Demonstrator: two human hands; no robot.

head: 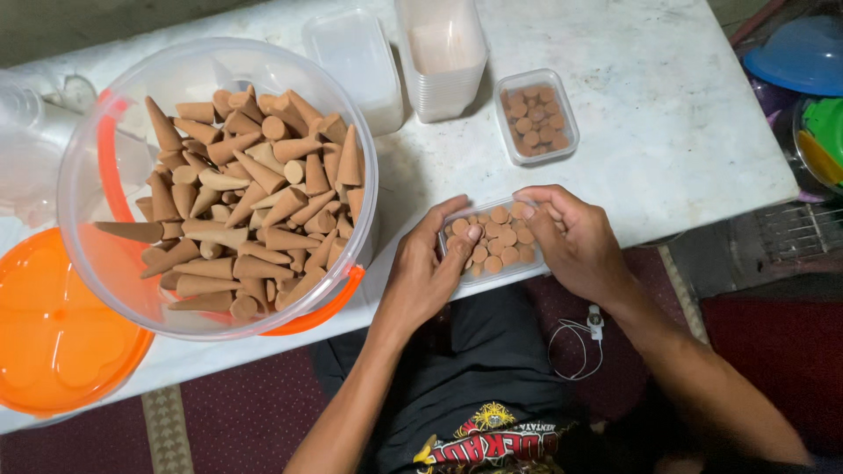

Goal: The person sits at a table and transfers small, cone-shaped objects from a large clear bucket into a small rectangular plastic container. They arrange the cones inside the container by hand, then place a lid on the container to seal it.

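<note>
head view: left hand (421,268) and right hand (575,241) curl narrow around a small clear box (492,241) at the near table (667,114) edge, fingertips pressing brown cones standing packed inside. judged step: seating the last cones. next move calls for even pressure, box kept flat. a filled box (536,116) sits well apart; the loose-cone bucket (219,189) stands left.

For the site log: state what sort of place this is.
Probably a small home or workshop packing spot, worked by hand. A clear tub heaped with brown cones stands on a worn white table; both hands hold a small clear box of cones, with empty boxes stacked behind.
</note>
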